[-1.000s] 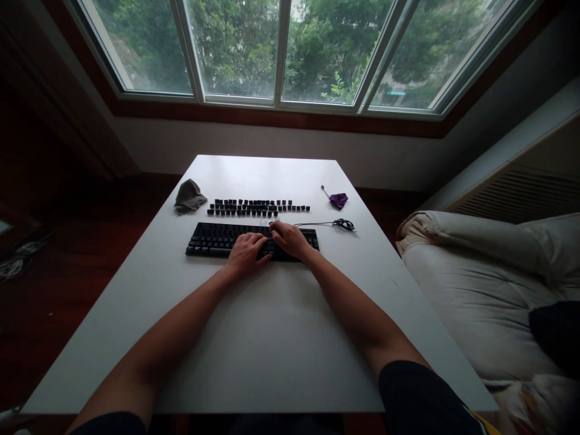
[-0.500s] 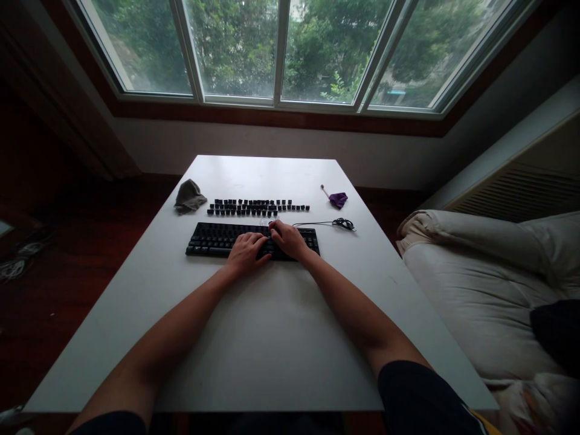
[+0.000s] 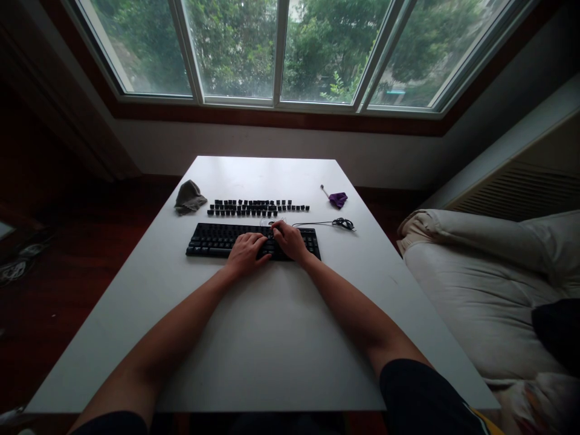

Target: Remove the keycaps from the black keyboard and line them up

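Observation:
A black keyboard (image 3: 208, 239) lies across the middle of a white table (image 3: 272, 338). My left hand (image 3: 245, 252) rests flat on the keyboard's middle, fingers curled lightly over the keys. My right hand (image 3: 289, 239) sits just right of it on the keyboard, fingers pinched on a small thing that I cannot make out. Several loose black keycaps (image 3: 257, 208) lie in rows just behind the keyboard.
A grey cloth (image 3: 189, 196) lies at the back left of the table. A purple cloth with a small stick (image 3: 338, 198) lies at the back right, and a coiled black cable (image 3: 343, 224) beside the keyboard. A white cushioned seat (image 3: 489, 284) stands to the right. Windows are ahead.

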